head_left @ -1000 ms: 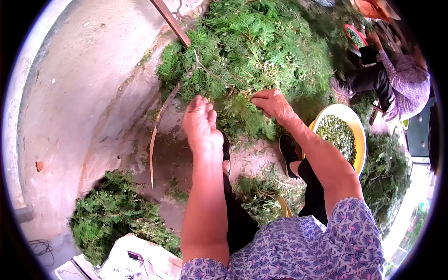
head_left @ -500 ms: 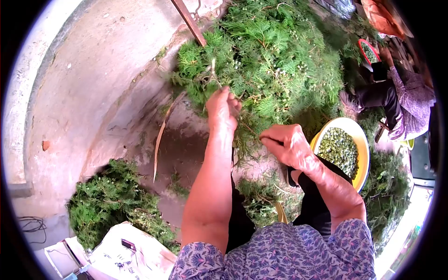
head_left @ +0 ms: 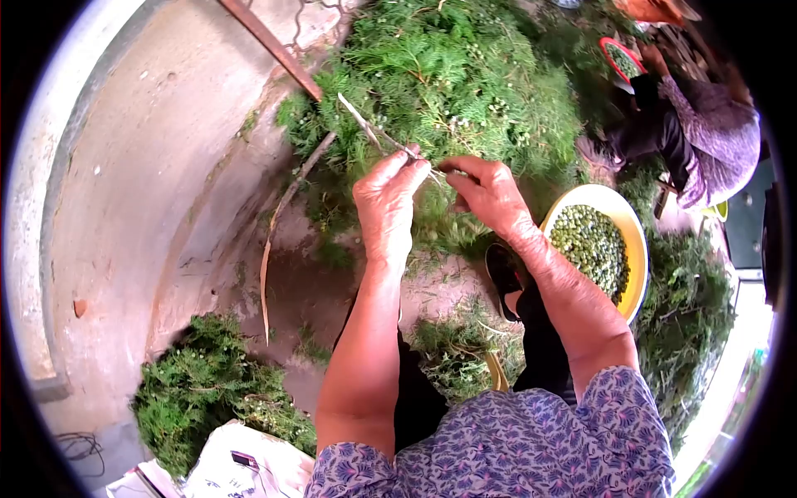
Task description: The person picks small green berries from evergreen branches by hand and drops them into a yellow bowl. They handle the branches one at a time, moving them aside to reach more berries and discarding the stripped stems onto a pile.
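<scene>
My left hand (head_left: 388, 203) is closed around the stem of a cut evergreen branch (head_left: 359, 118), whose bare pale end points up and left. My right hand (head_left: 491, 197) is just right of it, fingers curled together close to the branch's leafy part; what lies between them is hidden. Beyond both hands spreads a large heap of green conifer branches (head_left: 465, 75). A yellow basin (head_left: 638, 257) stands beside my right forearm, holding many small green cones (head_left: 588, 249).
Another person (head_left: 714, 133) sits at the upper right near a red-rimmed basin (head_left: 610, 48). A smaller branch pile (head_left: 195, 382) lies lower left beside a white sack (head_left: 228, 477). A long stick (head_left: 274, 224) and a rusty bar (head_left: 278, 54) are at left. Clippings (head_left: 457, 349) lie between my legs.
My left hand has turned and now shows the branch gripped more upright in front of me. My right hand has risen toward it. The view has shifted slightly.
</scene>
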{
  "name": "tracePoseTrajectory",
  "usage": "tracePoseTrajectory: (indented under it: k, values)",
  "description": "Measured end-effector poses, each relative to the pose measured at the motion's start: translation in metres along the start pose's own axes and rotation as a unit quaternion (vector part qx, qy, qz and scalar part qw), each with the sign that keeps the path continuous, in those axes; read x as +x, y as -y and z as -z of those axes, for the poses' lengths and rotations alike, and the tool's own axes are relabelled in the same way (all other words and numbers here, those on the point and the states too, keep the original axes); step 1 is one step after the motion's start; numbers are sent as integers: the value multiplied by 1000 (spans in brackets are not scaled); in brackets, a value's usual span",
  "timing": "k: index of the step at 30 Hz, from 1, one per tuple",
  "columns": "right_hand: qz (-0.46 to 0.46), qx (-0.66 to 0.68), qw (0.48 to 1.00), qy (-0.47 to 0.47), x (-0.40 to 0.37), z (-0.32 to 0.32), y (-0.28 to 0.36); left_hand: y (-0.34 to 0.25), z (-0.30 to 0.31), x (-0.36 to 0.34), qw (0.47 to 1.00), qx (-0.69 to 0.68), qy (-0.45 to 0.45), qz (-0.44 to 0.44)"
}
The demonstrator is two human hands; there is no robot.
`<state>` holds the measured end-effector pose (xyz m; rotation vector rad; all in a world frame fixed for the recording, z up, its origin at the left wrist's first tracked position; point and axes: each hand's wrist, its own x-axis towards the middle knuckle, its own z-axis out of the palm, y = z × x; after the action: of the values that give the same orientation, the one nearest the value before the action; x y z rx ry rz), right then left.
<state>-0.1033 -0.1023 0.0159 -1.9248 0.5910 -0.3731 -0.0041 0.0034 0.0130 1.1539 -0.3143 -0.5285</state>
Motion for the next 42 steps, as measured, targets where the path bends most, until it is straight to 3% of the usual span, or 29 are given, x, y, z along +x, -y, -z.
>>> tracePoseTrajectory:
  k: [3,5,6,7,9,11,13,15,17,18,19,21,23,25,26,29,30,33,35,37,38,39,41,42]
  values:
    - [-22,20,999,29,2,4,11,10,-6,-4,1000,15,12,8]
    - [17,-3,1000,0,1,4,5,16,-6,-5,999,34,22,8]
    - [-90,75,993,25,1,8,4,16,-8,-6,999,22,23,7]
    - [-91,76,993,23,0,11,4,16,-10,-7,999,22,26,9]
    - [17,84,995,52,-3,18,9,17,-13,-9,998,36,45,-15]
    - [-28,99,993,53,-5,20,9,14,-11,-9,995,80,53,-30]
    - [-53,99,993,47,-7,21,8,10,-7,-5,996,82,21,43]
    - [-67,102,992,34,-8,24,6,5,4,0,991,107,-83,17]
    - [-45,163,984,62,-10,27,5,3,2,9,977,141,-145,-71]
    - [-30,174,981,75,-11,28,4,1,13,15,993,102,-62,-14]
    - [-30,174,981,75,-11,30,5,1,13,16,995,93,-44,14]
    - [-4,161,983,90,-12,36,7,5,13,22,992,128,9,4]
    - [-29,156,984,77,-12,42,11,2,19,24,989,110,92,33]
    - [22,24,998,52,-9,49,14,-1,10,16,993,87,75,4]
    - [151,-3,989,9,-8,45,11,-3,7,14,994,82,66,7]
    - [110,-105,988,4,-11,47,15,-10,-5,4,997,49,59,-13]
    - [149,-106,982,-43,-9,42,6,-7,-3,3,994,81,69,-28]
    - [110,-116,981,-115,-7,36,0,-3,-8,-4,981,126,112,-91]
    - [109,-114,974,-163,-3,32,-8,-9,-22,-20,974,168,113,-98]
    - [83,-111,963,-232,0,29,-11,-1,-29,-31,944,231,155,-178]
    - [69,-106,961,-244,0,28,-10,8,-33,-35,955,163,168,-183]
    - [69,-104,962,-244,0,26,-7,13,-35,-38,934,223,162,-228]
    - [28,-10,958,-284,0,22,-2,13,-40,-49,914,275,171,-244]
    - [5,7,960,-279,-2,22,1,13,-43,-54,927,239,167,-236]
